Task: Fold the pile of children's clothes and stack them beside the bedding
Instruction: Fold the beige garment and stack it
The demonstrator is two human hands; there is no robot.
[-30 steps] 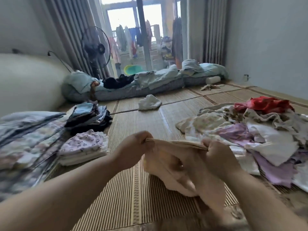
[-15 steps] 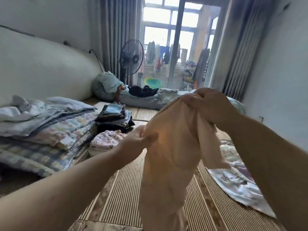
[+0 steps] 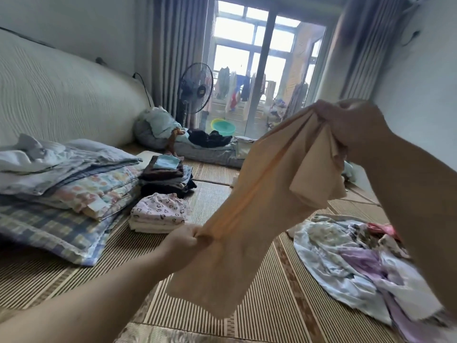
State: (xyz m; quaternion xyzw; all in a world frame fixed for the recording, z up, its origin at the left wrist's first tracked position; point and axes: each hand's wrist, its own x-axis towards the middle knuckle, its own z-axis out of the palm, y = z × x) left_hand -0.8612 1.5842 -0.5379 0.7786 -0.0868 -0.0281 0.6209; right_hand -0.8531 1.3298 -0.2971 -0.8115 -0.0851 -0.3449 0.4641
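A peach-coloured garment point(image 3: 249, 214) hangs stretched in the air between my hands. My right hand point(image 3: 351, 127) grips its bunched upper end, high at the right. Lower and to the left, my left hand point(image 3: 184, 243) pinches the garment partway down, and the loose end dangles below. The unfolded pile of children's clothes point(image 3: 356, 263) lies on the mat at the right. Folded bedding point(image 3: 61, 184) is stacked at the left. Beside it stand a small folded stack with a heart-print top point(image 3: 159, 214) and a darker folded stack point(image 3: 168, 177).
A woven straw mat point(image 3: 267, 318) covers the floor. A padded headboard point(image 3: 57, 95) runs along the left wall. Further back lie a thin mattress with rumpled covers point(image 3: 197, 144), a standing fan point(image 3: 195, 90) and a glass balcony door point(image 3: 259, 70).
The garment went from bunched low over the mat to stretched out in the air. My right hand rose with its upper end and my left hand slid down it. The view swung left.
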